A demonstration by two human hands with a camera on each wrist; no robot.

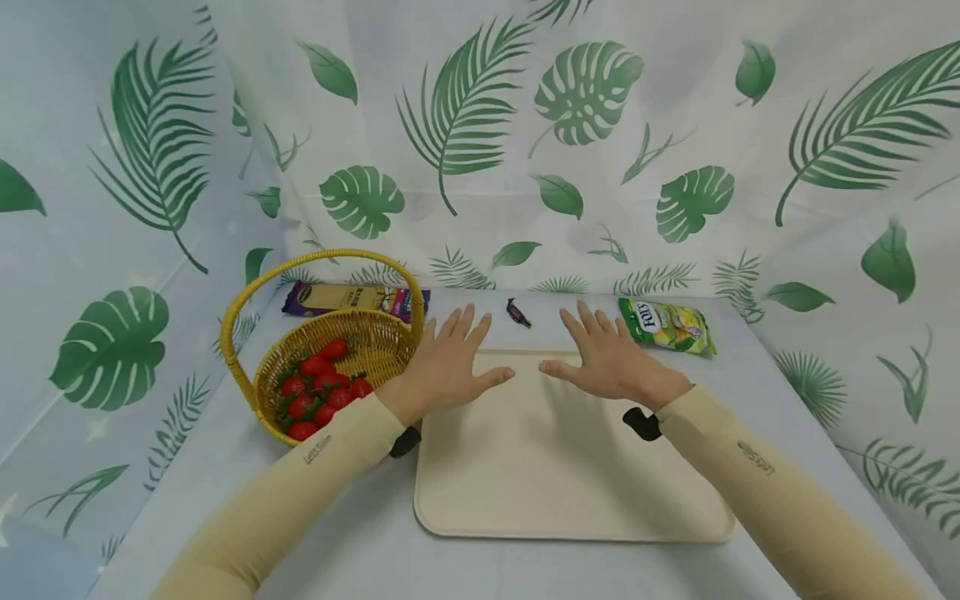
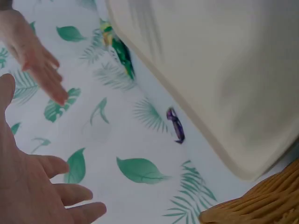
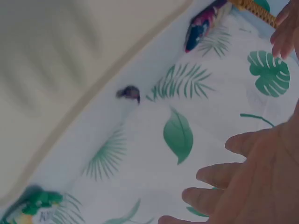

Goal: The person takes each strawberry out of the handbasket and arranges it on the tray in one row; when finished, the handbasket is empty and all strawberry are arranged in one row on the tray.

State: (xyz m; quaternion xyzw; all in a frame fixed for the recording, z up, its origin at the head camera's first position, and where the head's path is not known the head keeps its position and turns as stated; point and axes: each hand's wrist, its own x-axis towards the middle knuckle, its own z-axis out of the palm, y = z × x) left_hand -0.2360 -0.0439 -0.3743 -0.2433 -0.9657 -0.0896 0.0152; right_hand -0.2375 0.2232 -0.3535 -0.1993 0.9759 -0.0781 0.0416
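Observation:
Both hands hover with fingers spread and hold nothing. My left hand (image 1: 444,367) is above the left part of a cream tray (image 1: 525,500), close to the right side of a yellow wicker basket (image 1: 382,342). Red strawberries (image 1: 327,381) lie in the basket, partly hidden by the left forearm. Over the tray's right half is my right hand (image 1: 611,358), nearest to a green snack bag (image 1: 667,327). Between the two hands, beyond the tray's far edge, lies a small purple wrapped candy (image 1: 517,313), seen also in the left wrist view.
Behind the basket lies a long purple and tan package (image 1: 345,300), partly covered by the basket's handle. A white curtain (image 1: 480,225) with green leaves stands along the back and sides. The basket's tall handle (image 1: 240,308) arches above its rim.

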